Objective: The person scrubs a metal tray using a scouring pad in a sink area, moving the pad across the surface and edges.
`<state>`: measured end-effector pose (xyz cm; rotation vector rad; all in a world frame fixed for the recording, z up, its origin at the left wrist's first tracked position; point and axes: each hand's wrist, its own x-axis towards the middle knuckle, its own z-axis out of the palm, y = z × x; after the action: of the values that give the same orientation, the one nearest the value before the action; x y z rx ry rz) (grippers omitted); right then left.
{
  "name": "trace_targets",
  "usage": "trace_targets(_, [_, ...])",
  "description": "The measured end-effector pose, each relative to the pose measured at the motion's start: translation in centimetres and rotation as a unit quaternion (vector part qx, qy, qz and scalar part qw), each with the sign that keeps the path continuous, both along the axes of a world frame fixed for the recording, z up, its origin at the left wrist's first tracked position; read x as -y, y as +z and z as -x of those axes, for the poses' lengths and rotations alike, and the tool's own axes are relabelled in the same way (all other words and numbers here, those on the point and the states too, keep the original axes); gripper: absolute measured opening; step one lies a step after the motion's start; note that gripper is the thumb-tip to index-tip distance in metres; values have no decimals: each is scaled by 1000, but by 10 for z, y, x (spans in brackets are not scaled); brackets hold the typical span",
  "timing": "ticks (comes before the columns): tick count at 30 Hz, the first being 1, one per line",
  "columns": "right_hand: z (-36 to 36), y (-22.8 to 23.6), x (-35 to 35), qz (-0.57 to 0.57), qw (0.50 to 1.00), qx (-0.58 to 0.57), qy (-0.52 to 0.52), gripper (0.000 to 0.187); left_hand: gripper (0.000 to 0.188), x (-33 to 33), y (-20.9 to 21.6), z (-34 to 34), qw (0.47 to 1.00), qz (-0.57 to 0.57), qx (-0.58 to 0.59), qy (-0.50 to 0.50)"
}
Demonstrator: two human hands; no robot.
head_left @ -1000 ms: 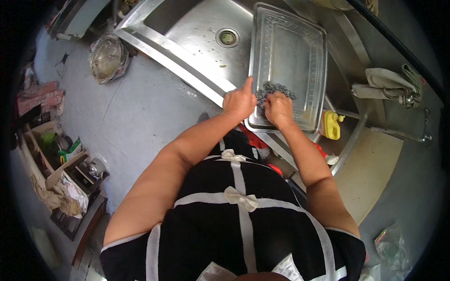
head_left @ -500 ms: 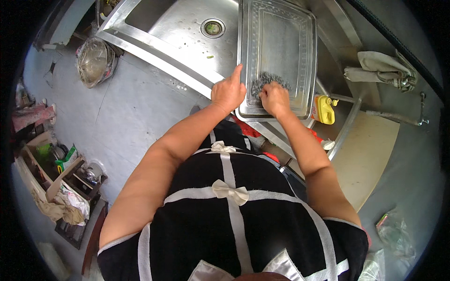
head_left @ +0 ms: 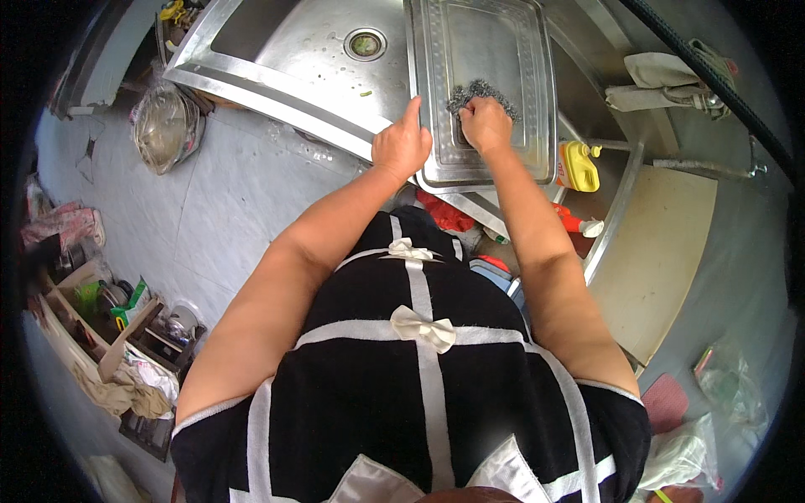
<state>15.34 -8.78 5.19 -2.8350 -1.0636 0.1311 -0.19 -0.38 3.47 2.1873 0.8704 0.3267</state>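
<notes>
A rectangular stainless-steel tray (head_left: 532,138) lies across the sink divider, its near edge toward my body. My left hand (head_left: 402,144) grips its left rim near the close corner, one finger stretched along the edge. In my right hand (head_left: 487,126) is a grey steel-wool scrubber (head_left: 482,90), bunched under closed fingers and pressed to the tray's flat middle. Part of the scrubber is hidden by the hand.
Left of the tray is a steel sink basin (head_left: 293,52) with a drain (head_left: 366,44). A yellow jug (head_left: 579,166) stands right of the tray. Cloths (head_left: 662,84) hang farther right. A bagged bundle (head_left: 168,126) and a cluttered wooden rack (head_left: 109,323) are at left.
My right hand and the scrubber have slid farther up the tray, away from me. The left hand keeps its place on the rim. The whole view has shifted slightly.
</notes>
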Motion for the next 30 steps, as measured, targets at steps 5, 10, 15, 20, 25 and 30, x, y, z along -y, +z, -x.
trace_targets(5, [20,4,15,-13,999,-28,30,22,56,0,-7,0,999,-16,29,14])
trace_targets(10, [26,14,33,17,987,-106,120,21,58,1,-1,1,1000,-10,3,14])
trace_targets(15, [52,23,49,37,974,-102,201,18,62,3,-2,0,999,-2,-33,27])
trace_targets(20, [39,14,27,-13,987,-77,138,19,62,4,-1,-2,998,-25,-44,30])
trace_targets(25, [35,17,30,2,979,-109,172,19,58,4,-1,3,999,-8,-31,35])
trace_targets(30, [49,27,51,28,960,-131,245,18,51,-5,-11,-4,999,-7,-3,53])
